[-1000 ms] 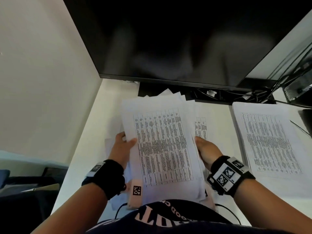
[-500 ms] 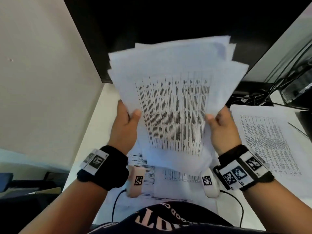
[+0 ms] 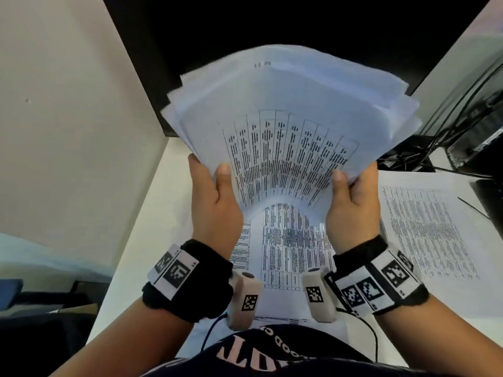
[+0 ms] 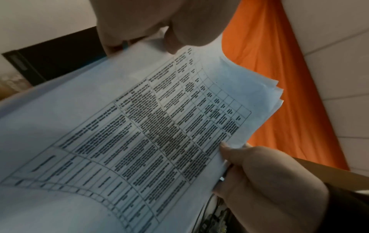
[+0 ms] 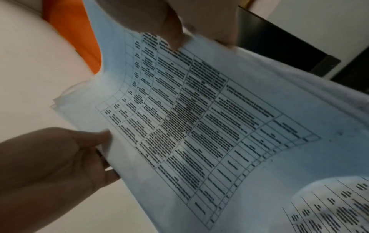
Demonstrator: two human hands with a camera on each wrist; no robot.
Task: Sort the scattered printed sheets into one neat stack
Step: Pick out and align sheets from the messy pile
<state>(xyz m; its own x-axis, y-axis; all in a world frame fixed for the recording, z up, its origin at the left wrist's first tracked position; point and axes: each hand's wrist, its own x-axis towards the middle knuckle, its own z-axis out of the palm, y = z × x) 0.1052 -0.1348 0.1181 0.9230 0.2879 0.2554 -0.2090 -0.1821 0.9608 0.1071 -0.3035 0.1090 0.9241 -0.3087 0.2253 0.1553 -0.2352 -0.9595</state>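
Observation:
A thick, uneven bundle of printed sheets (image 3: 288,126) stands upright above the desk, its top edges fanned out of line. My left hand (image 3: 212,183) grips its lower left edge, thumb on the front page. My right hand (image 3: 353,189) grips the lower right edge the same way. The left wrist view shows the bundle (image 4: 139,126) pinched under my left thumb (image 4: 175,44); in the right wrist view the bundle (image 5: 199,118) sits under my right thumb (image 5: 173,39). More printed sheets (image 3: 291,248) lie flat on the desk below my hands. A separate pile of sheets (image 3: 427,229) lies at the right.
A large dark monitor (image 3: 272,20) stands right behind the raised bundle. Black cables (image 3: 405,159) and dark equipment (image 3: 481,137) crowd the back right corner. A pale wall (image 3: 68,131) borders the white desk (image 3: 152,213) on the left.
Both hands have lifted the bundle off the desk and tipped it upright, then raised it a little more. Sheets that lay under it now show on the desk.

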